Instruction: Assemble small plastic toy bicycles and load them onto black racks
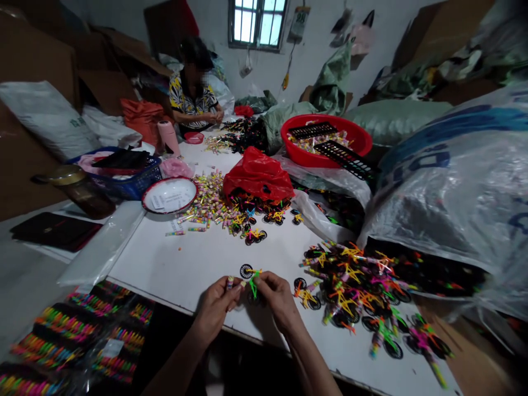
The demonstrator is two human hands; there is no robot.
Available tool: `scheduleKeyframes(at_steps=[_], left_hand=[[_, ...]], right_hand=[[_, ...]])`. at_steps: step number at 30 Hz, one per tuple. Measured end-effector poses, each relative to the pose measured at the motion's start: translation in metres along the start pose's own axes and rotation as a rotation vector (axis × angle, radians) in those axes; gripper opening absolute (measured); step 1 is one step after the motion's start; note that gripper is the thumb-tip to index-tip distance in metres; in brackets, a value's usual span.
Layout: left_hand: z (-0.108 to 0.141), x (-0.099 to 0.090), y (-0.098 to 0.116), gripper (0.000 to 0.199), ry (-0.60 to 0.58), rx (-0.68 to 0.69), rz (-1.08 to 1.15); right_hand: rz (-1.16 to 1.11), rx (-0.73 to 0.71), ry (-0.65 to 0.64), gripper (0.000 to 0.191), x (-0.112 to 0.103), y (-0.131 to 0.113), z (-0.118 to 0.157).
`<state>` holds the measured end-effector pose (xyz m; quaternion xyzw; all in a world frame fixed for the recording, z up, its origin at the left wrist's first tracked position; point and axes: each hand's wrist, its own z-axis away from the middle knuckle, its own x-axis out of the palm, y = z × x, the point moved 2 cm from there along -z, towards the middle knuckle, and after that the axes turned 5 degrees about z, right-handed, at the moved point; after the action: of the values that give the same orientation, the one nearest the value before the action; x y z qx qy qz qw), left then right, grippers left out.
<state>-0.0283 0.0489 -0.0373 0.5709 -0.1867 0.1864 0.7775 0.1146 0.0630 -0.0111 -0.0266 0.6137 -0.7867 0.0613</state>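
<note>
Left hand (pixel 215 309) closed on a striped candy stick (pixel 230 282), right hand (pixel 277 300) gripping a small toy bicycle (pixel 251 283), held over the white bench (pixel 173 264), just beside a heap of toy bicycles (pixel 350 291).

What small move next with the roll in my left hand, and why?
Probably fit the striped candy roll to the toy bicycle in your right hand: the two are nearly touching, and bicycles in the pile beside you appear to carry similar rolls.
</note>
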Motion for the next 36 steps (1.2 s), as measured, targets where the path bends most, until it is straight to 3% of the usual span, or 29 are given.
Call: scheduleKeyframes(at_steps=[4,7,11,13,17,22,25,29,31,33,35,36], left_hand=[[0.000,-0.004,-0.002,0.032,-0.065,-0.075,-0.018],[0.002,-0.011,-0.011,0.033,-0.066,-0.099,-0.116],[0.012,-0.013,-0.022,0.031,0.052,0.039,-0.288],[0.017,-0.010,-0.025,0.031,0.081,0.085,-0.361],[0.021,-0.006,-0.022,0.030,0.062,0.107,-0.436],[0.020,-0.006,-0.008,0.028,-0.007,0.148,-0.445],[0.019,-0.010,-0.010,0.026,0.017,0.168,-0.549],[0.019,-0.010,-0.024,0.026,0.158,0.206,-0.575],[0.017,-0.008,-0.026,0.025,0.164,0.222,-0.579],[0.010,-0.008,-0.016,0.023,0.077,0.251,-0.651],[-0.005,-0.017,0.011,0.022,-0.010,0.319,-0.819],[-0.015,-0.027,0.031,0.023,0.016,0.379,-0.932]], right_hand=[[-0.061,0.091,-0.097,0.035,0.003,0.000,0.007],[-0.092,0.101,-0.052,0.034,0.006,0.003,0.011],[-0.056,0.076,0.084,0.034,0.008,0.014,0.013],[-0.040,0.084,0.090,0.036,0.007,0.019,0.012],[-0.081,0.126,0.012,0.036,0.008,0.023,0.010],[-0.368,0.214,-0.099,0.037,0.014,0.026,0.012],[-0.231,0.163,-0.030,0.039,0.016,0.031,0.012],[0.101,-0.029,0.153,0.043,0.028,0.029,0.007],[0.152,-0.051,0.144,0.045,0.030,0.021,0.004],[0.207,-0.051,0.112,0.047,0.012,0.008,0.004],[0.388,-0.090,0.203,0.049,-0.034,-0.010,0.009],[0.527,-0.125,0.304,0.050,-0.065,-0.020,0.014]])
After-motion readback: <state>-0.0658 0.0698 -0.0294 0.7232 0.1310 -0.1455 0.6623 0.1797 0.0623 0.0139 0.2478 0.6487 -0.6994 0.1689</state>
